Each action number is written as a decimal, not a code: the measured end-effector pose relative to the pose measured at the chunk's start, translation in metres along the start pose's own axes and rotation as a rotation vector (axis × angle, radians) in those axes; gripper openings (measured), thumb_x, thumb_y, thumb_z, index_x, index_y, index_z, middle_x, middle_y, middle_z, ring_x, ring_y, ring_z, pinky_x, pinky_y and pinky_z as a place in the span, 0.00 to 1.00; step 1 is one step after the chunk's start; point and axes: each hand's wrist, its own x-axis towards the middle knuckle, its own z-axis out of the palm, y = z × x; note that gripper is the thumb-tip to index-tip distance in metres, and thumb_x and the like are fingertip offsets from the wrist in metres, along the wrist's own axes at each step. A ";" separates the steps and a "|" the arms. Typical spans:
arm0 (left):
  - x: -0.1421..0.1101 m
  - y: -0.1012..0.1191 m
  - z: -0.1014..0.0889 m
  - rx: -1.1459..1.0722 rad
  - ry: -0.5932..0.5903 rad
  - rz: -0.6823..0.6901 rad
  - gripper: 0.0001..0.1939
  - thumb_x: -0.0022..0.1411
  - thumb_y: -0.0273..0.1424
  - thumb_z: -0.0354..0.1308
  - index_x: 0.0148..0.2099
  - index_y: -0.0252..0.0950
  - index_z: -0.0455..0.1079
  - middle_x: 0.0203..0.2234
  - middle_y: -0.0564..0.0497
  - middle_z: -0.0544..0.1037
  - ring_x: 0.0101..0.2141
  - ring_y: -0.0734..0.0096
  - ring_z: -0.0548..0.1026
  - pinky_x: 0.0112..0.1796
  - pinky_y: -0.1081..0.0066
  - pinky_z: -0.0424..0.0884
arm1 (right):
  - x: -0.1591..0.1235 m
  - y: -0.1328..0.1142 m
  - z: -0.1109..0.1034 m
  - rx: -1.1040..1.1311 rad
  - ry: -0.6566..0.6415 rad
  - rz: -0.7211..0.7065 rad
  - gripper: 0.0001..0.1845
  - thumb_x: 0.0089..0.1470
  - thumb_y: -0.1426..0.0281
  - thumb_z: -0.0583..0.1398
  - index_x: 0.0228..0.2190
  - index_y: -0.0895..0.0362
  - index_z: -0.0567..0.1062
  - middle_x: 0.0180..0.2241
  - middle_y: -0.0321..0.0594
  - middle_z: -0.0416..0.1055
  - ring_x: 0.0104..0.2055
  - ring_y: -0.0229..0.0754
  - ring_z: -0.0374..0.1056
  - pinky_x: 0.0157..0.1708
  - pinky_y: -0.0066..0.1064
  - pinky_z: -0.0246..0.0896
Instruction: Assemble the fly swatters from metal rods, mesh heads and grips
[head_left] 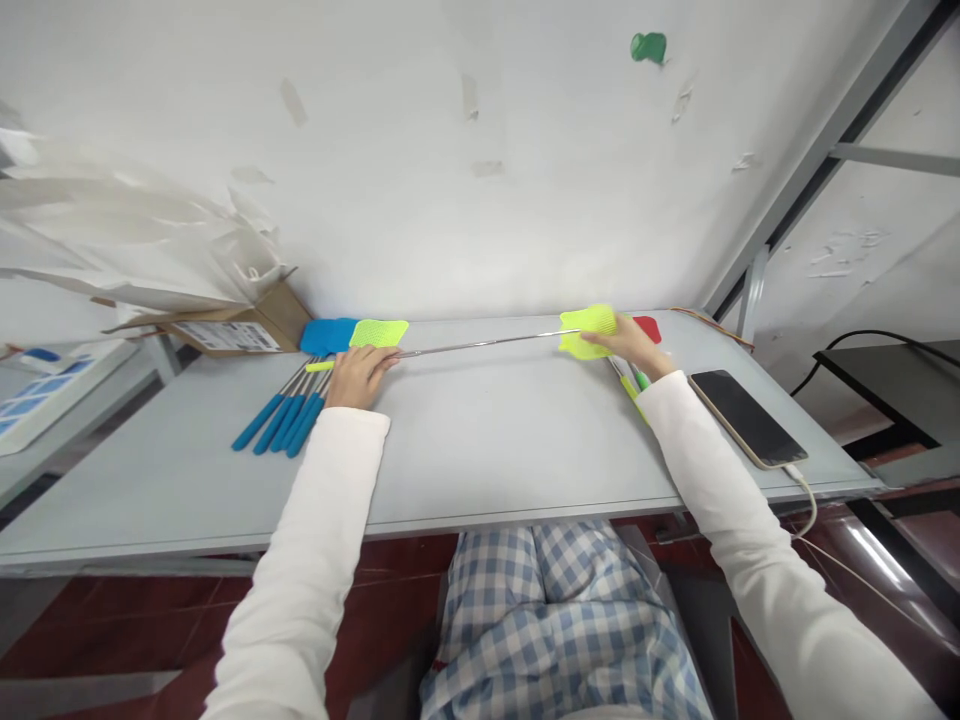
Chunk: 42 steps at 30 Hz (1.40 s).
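Note:
A fly swatter with a long metal shaft (487, 344) spans the white table (487, 460) between my hands. My left hand (358, 377) grips its yellow handle (319, 366), and my right hand (626, 345) holds its lime-green mesh head (589, 332). Just beyond my left hand, a separate lime-green swatter head (379, 333) lies against a blue one (326, 336). Several blue-handled swatters (281, 422) lie side by side near my left hand. Under my right wrist are yellow-green handles (628, 388), partly hidden, and a red swatter head (646, 328) shows past my right hand.
A smartphone (746, 418) with a white cable lies at the table's right edge. A cardboard box (232, 332) and a white plastic bag (127, 220) sit at the far left corner. A white wall stands behind the table, and my checked-fabric lap (547, 630) shows below it.

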 end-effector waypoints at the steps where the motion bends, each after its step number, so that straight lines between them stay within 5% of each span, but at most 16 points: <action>1: 0.000 -0.002 0.001 -0.004 0.014 -0.012 0.20 0.68 0.40 0.45 0.47 0.39 0.76 0.36 0.42 0.79 0.41 0.56 0.71 0.41 0.62 0.59 | 0.000 0.005 -0.007 0.103 0.072 -0.011 0.26 0.36 0.54 0.72 0.33 0.58 0.76 0.34 0.42 0.78 0.37 0.44 0.72 0.44 0.41 0.68; 6: 0.000 -0.003 0.001 -0.021 0.028 -0.054 0.19 0.68 0.40 0.45 0.45 0.40 0.76 0.36 0.42 0.79 0.40 0.56 0.70 0.40 0.62 0.58 | -0.003 0.013 -0.022 0.446 0.285 -0.033 0.25 0.39 0.56 0.71 0.37 0.58 0.77 0.39 0.41 0.79 0.41 0.42 0.74 0.46 0.38 0.69; 17: 0.000 -0.003 0.001 -0.045 0.037 -0.058 0.19 0.68 0.41 0.45 0.45 0.40 0.76 0.36 0.42 0.78 0.40 0.56 0.70 0.41 0.61 0.59 | -0.008 0.009 -0.028 0.477 0.179 0.016 0.12 0.45 0.64 0.70 0.32 0.55 0.78 0.37 0.39 0.80 0.37 0.44 0.75 0.49 0.44 0.70; 27: 0.000 -0.001 -0.001 -0.066 0.024 -0.055 0.19 0.68 0.41 0.45 0.45 0.40 0.76 0.36 0.43 0.78 0.40 0.56 0.71 0.43 0.62 0.60 | -0.007 0.011 -0.030 0.534 0.115 0.016 0.16 0.44 0.62 0.71 0.34 0.55 0.78 0.38 0.40 0.80 0.39 0.44 0.76 0.49 0.43 0.70; 33: 0.001 -0.005 0.004 -0.087 0.047 0.024 0.20 0.68 0.42 0.45 0.44 0.39 0.76 0.32 0.43 0.77 0.38 0.58 0.71 0.41 0.63 0.61 | -0.009 0.011 -0.033 0.564 -0.037 0.082 0.24 0.38 0.56 0.73 0.35 0.56 0.79 0.40 0.43 0.80 0.42 0.50 0.76 0.44 0.41 0.73; 42: 0.000 -0.008 0.005 -0.091 0.111 0.045 0.21 0.68 0.44 0.45 0.42 0.39 0.76 0.31 0.44 0.77 0.37 0.58 0.70 0.39 0.63 0.60 | -0.009 0.013 -0.038 0.594 -0.054 0.105 0.21 0.37 0.57 0.73 0.33 0.53 0.79 0.39 0.42 0.80 0.47 0.54 0.74 0.45 0.43 0.73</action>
